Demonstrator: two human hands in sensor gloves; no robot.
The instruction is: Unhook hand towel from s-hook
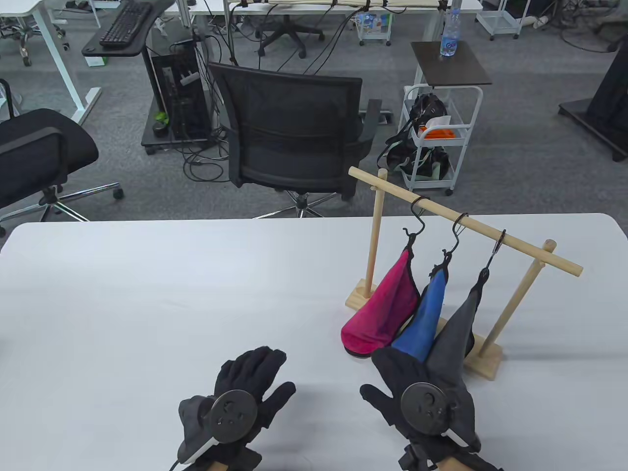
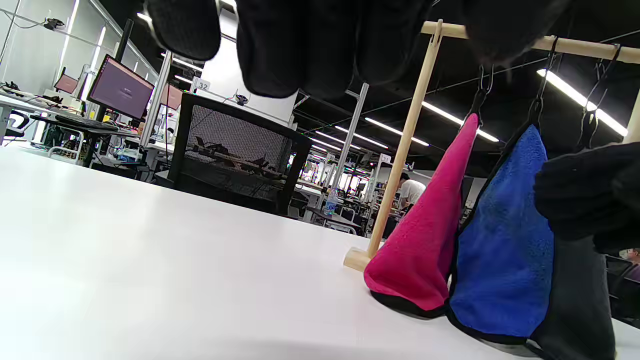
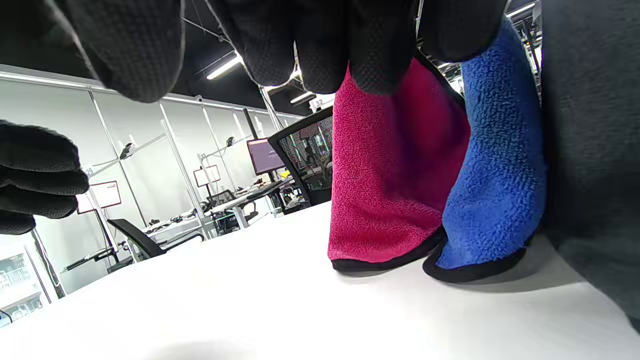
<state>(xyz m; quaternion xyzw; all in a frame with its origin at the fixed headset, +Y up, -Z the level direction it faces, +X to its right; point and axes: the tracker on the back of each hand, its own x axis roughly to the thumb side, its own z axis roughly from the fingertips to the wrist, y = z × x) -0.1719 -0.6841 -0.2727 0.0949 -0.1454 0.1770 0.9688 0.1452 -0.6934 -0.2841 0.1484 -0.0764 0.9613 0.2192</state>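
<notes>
A wooden rack stands at the table's right. Three black s-hooks hang from its rod, each with a towel: pink, blue, grey. The towels' lower ends touch the table. The grey towel's s-hook is the rightmost. My right hand is open just in front of the blue and grey towels' lower ends and grips nothing; its fingers hang before the pink towel. My left hand is open and empty over the table, left of the towels.
The white table stretches to the left of the rack. The rack's wooden base lies to the right of my right hand. A black office chair stands beyond the table's far edge.
</notes>
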